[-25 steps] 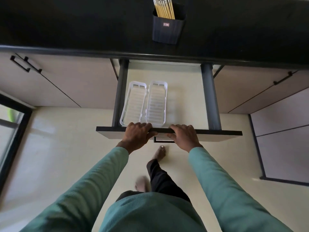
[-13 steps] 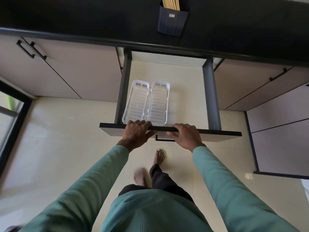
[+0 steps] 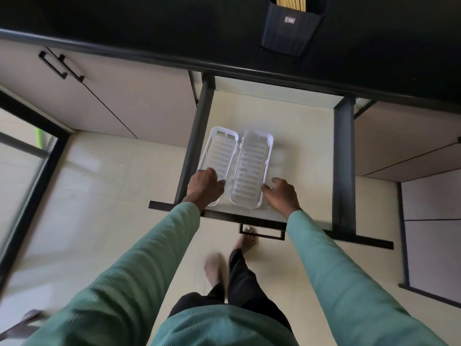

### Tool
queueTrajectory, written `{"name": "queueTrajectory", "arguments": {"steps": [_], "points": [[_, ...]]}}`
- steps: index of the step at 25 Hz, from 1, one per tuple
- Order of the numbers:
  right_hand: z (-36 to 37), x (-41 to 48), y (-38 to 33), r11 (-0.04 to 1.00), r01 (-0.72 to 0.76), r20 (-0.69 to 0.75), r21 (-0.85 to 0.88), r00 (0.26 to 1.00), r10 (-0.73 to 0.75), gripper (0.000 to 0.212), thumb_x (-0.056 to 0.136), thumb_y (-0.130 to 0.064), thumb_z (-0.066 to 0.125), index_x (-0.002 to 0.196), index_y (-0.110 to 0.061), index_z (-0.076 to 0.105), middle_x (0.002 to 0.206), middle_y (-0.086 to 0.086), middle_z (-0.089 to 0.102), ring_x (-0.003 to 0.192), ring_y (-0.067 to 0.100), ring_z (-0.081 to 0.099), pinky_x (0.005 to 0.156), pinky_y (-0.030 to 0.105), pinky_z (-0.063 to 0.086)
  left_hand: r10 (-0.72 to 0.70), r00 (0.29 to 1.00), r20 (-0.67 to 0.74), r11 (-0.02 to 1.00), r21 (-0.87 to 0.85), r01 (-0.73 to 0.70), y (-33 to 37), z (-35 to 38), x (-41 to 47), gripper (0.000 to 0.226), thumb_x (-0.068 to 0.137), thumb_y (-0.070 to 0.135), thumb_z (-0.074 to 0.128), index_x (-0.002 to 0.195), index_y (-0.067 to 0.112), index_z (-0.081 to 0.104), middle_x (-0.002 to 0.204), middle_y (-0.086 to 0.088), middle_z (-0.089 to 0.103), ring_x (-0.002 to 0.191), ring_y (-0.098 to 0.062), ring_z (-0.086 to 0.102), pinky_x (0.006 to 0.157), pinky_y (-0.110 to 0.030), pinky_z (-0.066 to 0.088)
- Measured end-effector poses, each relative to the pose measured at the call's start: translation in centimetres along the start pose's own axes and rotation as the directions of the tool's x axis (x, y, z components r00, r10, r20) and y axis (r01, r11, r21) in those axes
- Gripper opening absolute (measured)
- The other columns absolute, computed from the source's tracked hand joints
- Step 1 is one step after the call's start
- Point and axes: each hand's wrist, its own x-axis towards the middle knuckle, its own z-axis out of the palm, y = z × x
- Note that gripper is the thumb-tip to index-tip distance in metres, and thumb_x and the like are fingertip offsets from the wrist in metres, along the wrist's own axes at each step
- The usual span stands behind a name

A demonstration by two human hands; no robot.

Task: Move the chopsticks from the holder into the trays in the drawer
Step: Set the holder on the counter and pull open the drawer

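Observation:
Yellow chopsticks (image 3: 290,2) stand in a dark holder (image 3: 290,33) on the black counter, at the top of the view. Below it the drawer (image 3: 345,171) is pulled out. Two white slotted trays lie side by side on its floor, both empty. My left hand (image 3: 204,188) is curled over the near left corner of the left tray (image 3: 219,156). My right hand (image 3: 282,196) rests with loosely bent fingers against the outer near edge of the right tray (image 3: 252,166); whether it grips the edge is unclear.
The black counter (image 3: 149,26) overhangs the drawer's back. Closed cabinet doors with black handles (image 3: 61,64) flank the drawer on the left and right. The drawer's front handle (image 3: 262,232) juts toward me above my bare feet. A glass door stands at the far left.
Both hands have left the drawer's front edge and moved forward into the drawer, onto the near ends of the trays. The view has shifted closer to the counter.

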Motion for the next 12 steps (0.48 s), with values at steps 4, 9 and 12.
{"name": "queueTrajectory", "arguments": {"steps": [4,9,12], "points": [[1.0,3.1,-0.2,0.996,0.057,0.086,0.072,0.994,-0.063,0.031,0.098,-0.024,0.054,0.126,-0.017,0.066,0.109,0.013,0.078,0.104,0.039,0.07,0.093,0.042,0.057,0.024,0.996,0.081,0.999,0.045,-0.028,0.8,2.1,2.3,0.037,0.099,0.039,0.054,0.104,0.007,0.072,0.105,-0.019,0.074,0.094,-0.037,0.068,0.077,-0.036,0.05],[0.7,4.8,-0.2,0.984,0.125,0.061,0.13,0.989,-0.133,0.043,0.097,-0.022,0.055,0.138,-0.03,0.065,0.099,0.007,0.081,0.097,0.032,0.073,0.093,0.038,0.058,0.018,0.994,0.104,0.998,-0.061,-0.012,2.2,1.5,4.0,0.043,0.108,0.038,0.041,0.084,0.015,0.068,0.091,-0.015,0.073,0.079,-0.033,0.062,0.072,-0.036,0.046],[0.7,5.1,-0.1,0.977,0.156,0.08,0.143,0.983,-0.168,0.046,0.098,-0.025,0.058,0.143,-0.033,0.062,0.105,0.005,0.082,0.099,0.028,0.074,0.095,0.033,0.058,0.004,0.989,0.151,0.99,-0.14,0.018,2.6,1.1,4.5,0.043,0.11,0.037,0.04,0.078,0.019,0.063,0.082,-0.007,0.071,0.073,-0.026,0.064,0.07,-0.034,0.047]]}}
